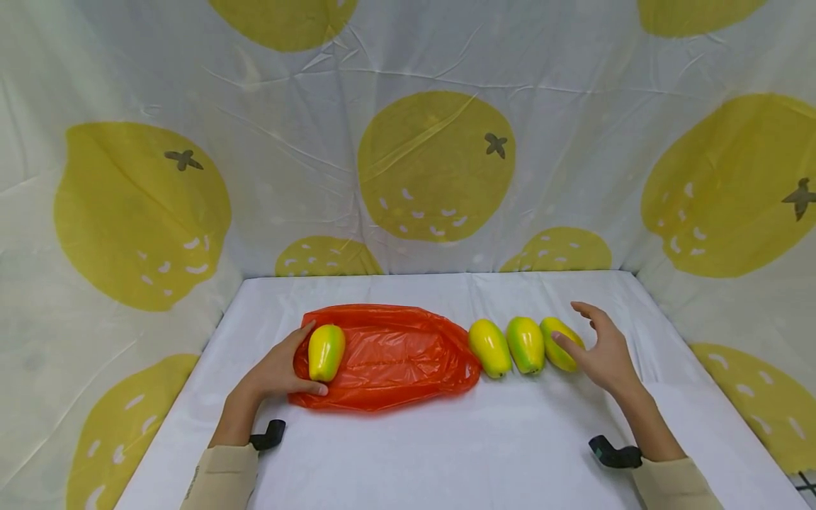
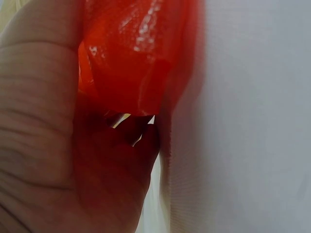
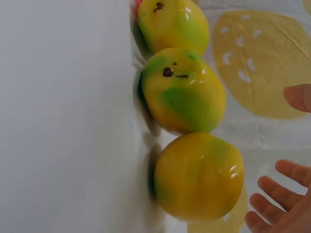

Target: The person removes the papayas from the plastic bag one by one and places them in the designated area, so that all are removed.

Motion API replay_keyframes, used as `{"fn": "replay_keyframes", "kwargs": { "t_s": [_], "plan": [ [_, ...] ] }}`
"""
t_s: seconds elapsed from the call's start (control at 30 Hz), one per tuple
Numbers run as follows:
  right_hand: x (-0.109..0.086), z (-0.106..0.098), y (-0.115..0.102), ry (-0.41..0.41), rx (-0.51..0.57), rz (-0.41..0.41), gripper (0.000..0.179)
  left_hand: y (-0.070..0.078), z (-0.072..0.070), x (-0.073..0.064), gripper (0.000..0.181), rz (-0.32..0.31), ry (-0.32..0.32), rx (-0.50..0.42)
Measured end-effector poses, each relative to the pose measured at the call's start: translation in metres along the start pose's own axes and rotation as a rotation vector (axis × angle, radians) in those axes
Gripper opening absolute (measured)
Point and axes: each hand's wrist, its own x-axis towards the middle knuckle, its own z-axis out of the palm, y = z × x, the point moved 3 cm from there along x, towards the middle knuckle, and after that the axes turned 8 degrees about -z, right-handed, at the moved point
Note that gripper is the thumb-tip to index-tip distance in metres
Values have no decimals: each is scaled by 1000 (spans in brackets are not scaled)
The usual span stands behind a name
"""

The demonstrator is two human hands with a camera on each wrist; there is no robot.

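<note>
A red plastic bag lies spread on the table, with one glossy yellow-green papaya at its left end. Around that end curls my left hand, thumb at the front and fingers behind; the left wrist view has red plastic between thumb and fingers. Three more papayas stand in a row off the bag's right end: the left one, the middle one and the right one. My right hand, fingers spread, hovers beside the right papaya, apart from it in the right wrist view.
A white cloth covers the table. Pale curtains printed with large yellow fruit rise at the back and both sides. Each wrist bears a black camera mount, such as the right one.
</note>
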Motion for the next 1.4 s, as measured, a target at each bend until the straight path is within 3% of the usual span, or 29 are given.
{"fn": "replay_keyframes", "kwargs": {
  "t_s": [0.53, 1.17, 1.4],
  "plan": [
    [18, 22, -40, -9, 90, -46, 72, 1, 1, -2, 137, -12, 2, -8],
    [35, 58, -71, -99, 189, -45, 75, 1, 0, -1, 137, -14, -1, -23],
    [37, 67, -83, -115, 253, -89, 75, 1, 0, -1, 137, -18, -3, -18]
  ]
}}
